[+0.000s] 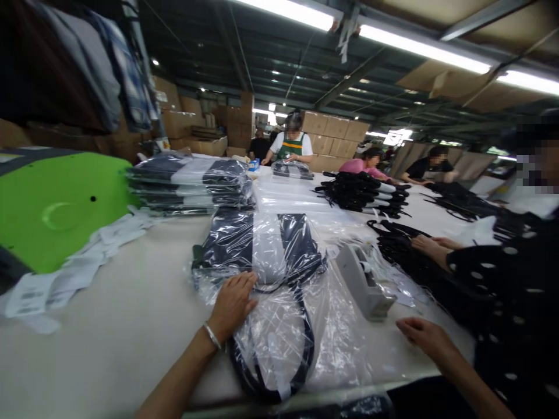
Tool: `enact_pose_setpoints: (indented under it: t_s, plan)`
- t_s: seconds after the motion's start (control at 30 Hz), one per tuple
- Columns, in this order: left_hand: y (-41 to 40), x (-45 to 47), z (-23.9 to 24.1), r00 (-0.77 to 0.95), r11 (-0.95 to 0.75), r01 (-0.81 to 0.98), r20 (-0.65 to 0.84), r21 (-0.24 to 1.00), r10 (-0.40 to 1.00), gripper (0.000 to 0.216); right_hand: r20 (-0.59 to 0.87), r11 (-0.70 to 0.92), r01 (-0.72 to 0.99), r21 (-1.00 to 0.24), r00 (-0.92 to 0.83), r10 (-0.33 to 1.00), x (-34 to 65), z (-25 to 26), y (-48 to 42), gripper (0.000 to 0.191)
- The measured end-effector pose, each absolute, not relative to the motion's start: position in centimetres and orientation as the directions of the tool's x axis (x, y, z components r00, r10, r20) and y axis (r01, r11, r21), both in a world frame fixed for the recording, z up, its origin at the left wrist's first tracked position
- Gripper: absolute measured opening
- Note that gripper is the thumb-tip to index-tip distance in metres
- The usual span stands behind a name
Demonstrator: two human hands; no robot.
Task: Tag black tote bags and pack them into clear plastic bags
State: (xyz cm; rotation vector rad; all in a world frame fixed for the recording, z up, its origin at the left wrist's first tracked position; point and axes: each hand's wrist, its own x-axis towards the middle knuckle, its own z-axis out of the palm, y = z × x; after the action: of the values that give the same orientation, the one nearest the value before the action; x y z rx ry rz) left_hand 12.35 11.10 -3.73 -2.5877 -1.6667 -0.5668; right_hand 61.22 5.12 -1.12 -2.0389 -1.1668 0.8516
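Observation:
My left hand (231, 305) lies flat with fingers stretched out on a clear plastic bag (279, 326) that holds a folded dark garment (257, 244) with black straps. My right hand (425, 337) rests on the table edge at the right, fingers loosely extended, holding nothing, just right of the bag. A grey tape dispenser (362, 279) stands between the bag and my right hand.
A stack of bagged garments (192, 183) sits behind. A green board (52, 209) and white paper labels (65, 279) lie at the left. Black hangers (367, 192) are piled at the right, where a co-worker's hand (430, 247) rests. Other people work at the far end.

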Motion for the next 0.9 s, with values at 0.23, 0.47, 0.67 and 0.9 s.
enact_pose_setpoints:
  t_s: [0.23,0.47,0.67,0.9]
  plan:
    - [10.9,12.5,-3.5,0.344,-0.411,0.885,0.288,0.217,0.894,0.050,-0.173,-0.062,0.556,-0.829,-0.150,0.973,45.5,6.1,8.5,0.039]
    - [10.9,12.5,-3.4,0.344,-0.416,0.880,0.296,0.228,0.891,0.051,-0.130,0.203,0.792,-0.576,-0.334,0.933,30.4,3.3,17.9,0.024]
    - [11.1,12.2,-3.8,0.325,-0.400,0.874,0.279,0.275,0.903,0.051,-0.127,0.221,0.899,-0.378,-0.287,0.950,28.3,0.2,22.0,0.026]
    - [11.4,12.0,-4.3,0.322,-0.407,0.854,0.286,0.324,0.903,0.048,-0.098,0.194,0.930,-0.311,-0.234,0.967,30.1,-0.4,23.3,0.046]
